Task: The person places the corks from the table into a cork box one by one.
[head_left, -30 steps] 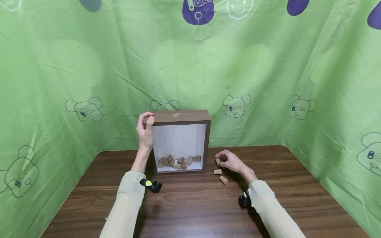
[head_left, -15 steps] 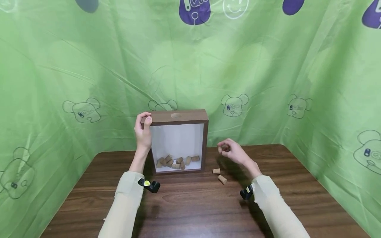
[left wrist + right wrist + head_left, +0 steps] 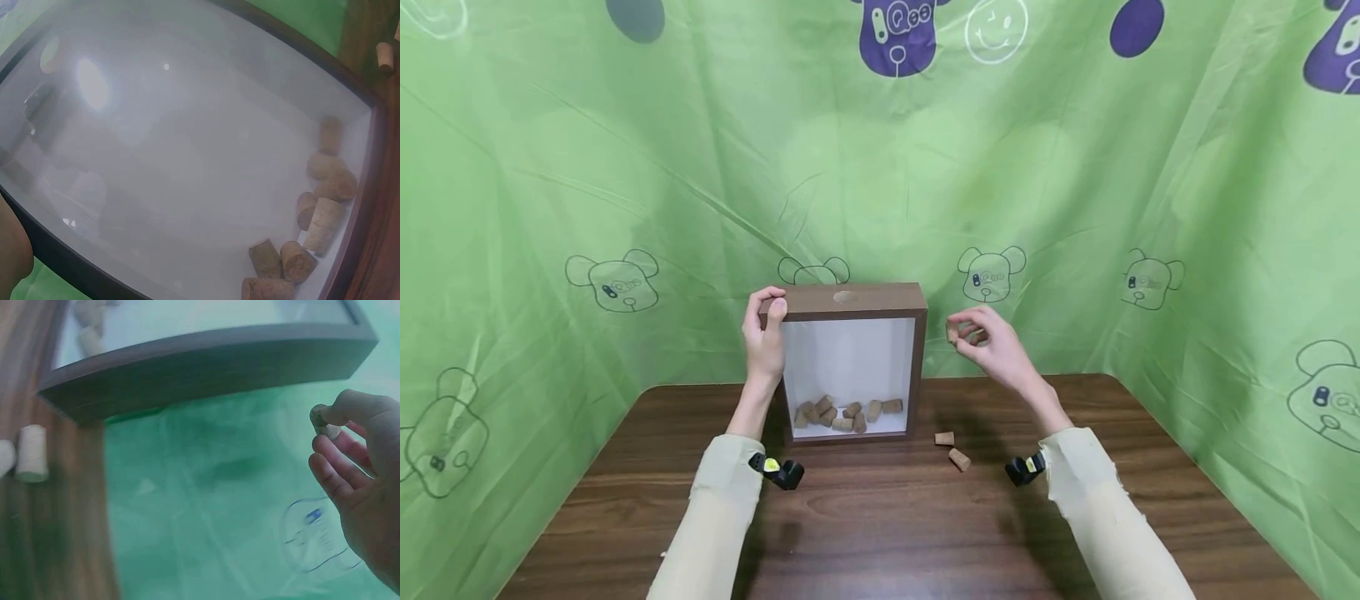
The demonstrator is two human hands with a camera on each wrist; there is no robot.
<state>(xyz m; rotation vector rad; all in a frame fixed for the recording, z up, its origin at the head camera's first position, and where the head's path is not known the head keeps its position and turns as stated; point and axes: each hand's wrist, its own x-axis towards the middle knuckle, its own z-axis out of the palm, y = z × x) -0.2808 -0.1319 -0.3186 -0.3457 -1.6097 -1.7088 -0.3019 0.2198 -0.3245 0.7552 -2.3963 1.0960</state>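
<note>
A brown wooden shadow box (image 3: 922, 375) with a clear front stands upright on the table, an oval hole (image 3: 846, 297) in its top. Several corks (image 3: 842, 424) lie in a loose heap along its bottom, also seen through the pane in the left wrist view. My left hand (image 3: 765, 342) grips the box's top left corner, thumb on the front edge. To the right of the box, raised to near its top, my right hand (image 3: 996, 348) pinches one cork (image 3: 325, 422) between thumb and fingertips.
Two loose corks (image 3: 944, 438) (image 3: 959, 459) lie on the dark wooden table (image 3: 865, 525), right of the box. A green printed cloth (image 3: 1045, 200) hangs behind and along both sides.
My right hand has picked a cork off the table and lifted it beside the box, up to near its top. My left hand keeps its grip on the corner.
</note>
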